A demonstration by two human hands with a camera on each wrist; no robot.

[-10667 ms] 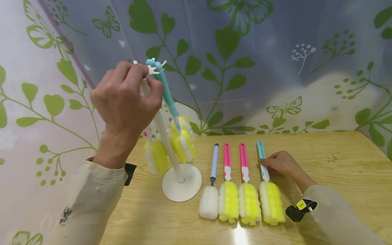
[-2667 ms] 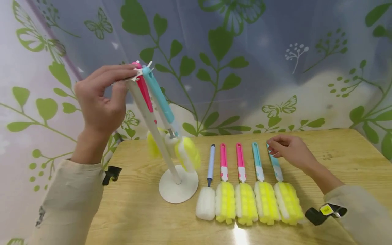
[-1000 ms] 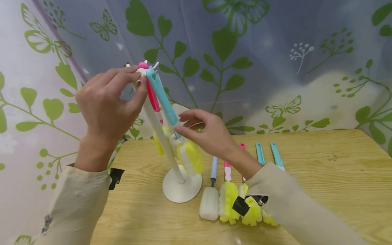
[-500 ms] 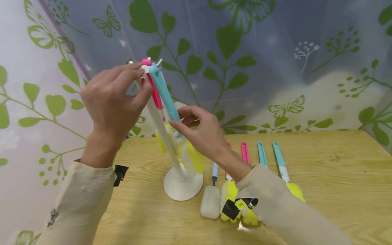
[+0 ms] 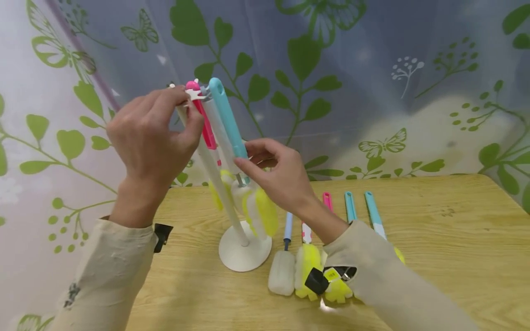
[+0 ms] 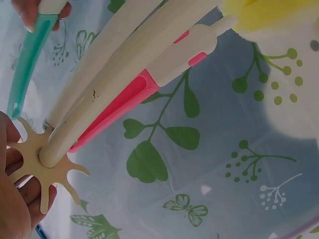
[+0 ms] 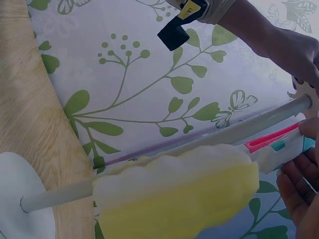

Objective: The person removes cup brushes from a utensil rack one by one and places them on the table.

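Note:
With fingers and thumb my left hand [image 5: 153, 124] grips the hooked top [image 5: 194, 94] of a white upright stand [image 5: 244, 257]. My right hand [image 5: 281, 174] pinches the lower handle of a blue-handled sponge bottle brush [image 5: 229, 119]. In the left wrist view the end of this blue handle [image 6: 30, 69] is close beside a hook tip. Its yellow-and-white sponge head [image 7: 179, 194] hangs down by the pole in the right wrist view. A pink-handled brush [image 5: 205, 128] and a whitish-handled one [image 5: 219, 135] hang on the stand, their heads partly hidden.
On the wooden table [image 5: 186, 285] a row of sponge brushes lies right of the stand: a pale-blue one with a white head [image 5: 282, 273], then pink- and blue-handled ones [image 5: 372, 209], partly covered by my right forearm. A leaf-printed curtain [image 5: 352, 105] rises behind the table.
Earlier my right hand laid another blue brush at the row's right end. It then moved left to the stand and took this blue brush, whose handle top has since risen above the hooks.

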